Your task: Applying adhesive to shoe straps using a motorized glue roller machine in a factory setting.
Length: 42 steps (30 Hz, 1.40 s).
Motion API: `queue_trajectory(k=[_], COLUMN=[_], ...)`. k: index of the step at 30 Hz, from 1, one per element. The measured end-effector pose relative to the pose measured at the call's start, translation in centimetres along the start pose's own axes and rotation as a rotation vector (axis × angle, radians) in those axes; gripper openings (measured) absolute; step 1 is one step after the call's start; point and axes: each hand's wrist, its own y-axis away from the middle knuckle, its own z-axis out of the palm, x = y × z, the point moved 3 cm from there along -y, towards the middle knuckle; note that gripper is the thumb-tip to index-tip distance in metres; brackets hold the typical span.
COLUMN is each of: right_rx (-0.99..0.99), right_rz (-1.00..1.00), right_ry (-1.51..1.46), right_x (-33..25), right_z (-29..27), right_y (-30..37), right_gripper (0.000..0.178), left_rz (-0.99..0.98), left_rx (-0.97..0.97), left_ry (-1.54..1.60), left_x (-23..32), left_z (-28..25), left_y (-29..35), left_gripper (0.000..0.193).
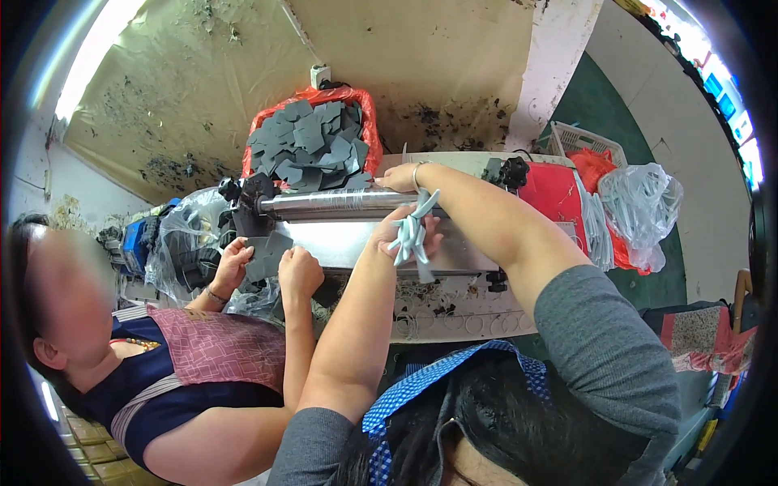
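Note:
My left hand (386,232) is in front of a metal roller (340,204), closed around a bunch of pale grey-blue strips (414,232) whose ends stick up and hang down. Beyond the roller reaches my right hand (397,177), a bracelet at its wrist. Its fingers point left and look stretched out, with the tips close to the nearest of the dark grey flat pieces (308,134); whether they touch one I cannot tell. Those pieces lie heaped in a red plastic bag behind the machine.
At my left a co-worker's hands (300,271) hold a dark grey flat piece (266,256). Black knobs (514,172) stand at the roller's ends. To the right are a red sheet (551,194), a clear plastic bag (640,206) and a white crate (585,140). A stained wall rises behind.

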Motion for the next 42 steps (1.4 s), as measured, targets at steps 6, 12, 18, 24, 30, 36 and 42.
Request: queue_trajectory(k=[6,12,18,24,30,36,42], right_rx=[-0.005,0.514,0.763,0.776,0.588,0.237,-0.004], right_rz=[-0.001,-0.236,-0.585,-0.619,-0.534,0.0,0.008], right_ry=[0.1,0.239,0.535,0.492,-0.26,-0.077,0.047], right_x=[1.9,-0.6,-4.1,-7.7,-7.1,2.9,2.7], right_z=[-0.1,-0.8,4.1,5.4,-1.4,-0.5,0.3], right_y=[-1.0,6.9,14.9,23.1,25.0,6.0,1.3], right_gripper=[0.059,0.038,0.018,0.026,0.035,0.048,0.051], left_rz=[0.265,0.368,0.439,0.384,0.196,0.044,0.18], left_rx=[0.082,-0.266,-0.558,-0.371,-0.099,-0.034,-0.1], left_ry=[-0.193,-0.201,-0.125,-0.046,0.002,0.0,-0.064], left_x=[-2.9,-6.1,-5.7,-6.0,-6.1,-0.5,-1.8], left_z=[-0.7,-0.7,2.7,-1.5,-1.6,0.1,1.1], left_y=[1.3,2.5,0.8,-0.2,1.2,-2.5,-1.2], left_gripper=[0.04,0.08,0.095,0.044,0.028,0.034,0.046])
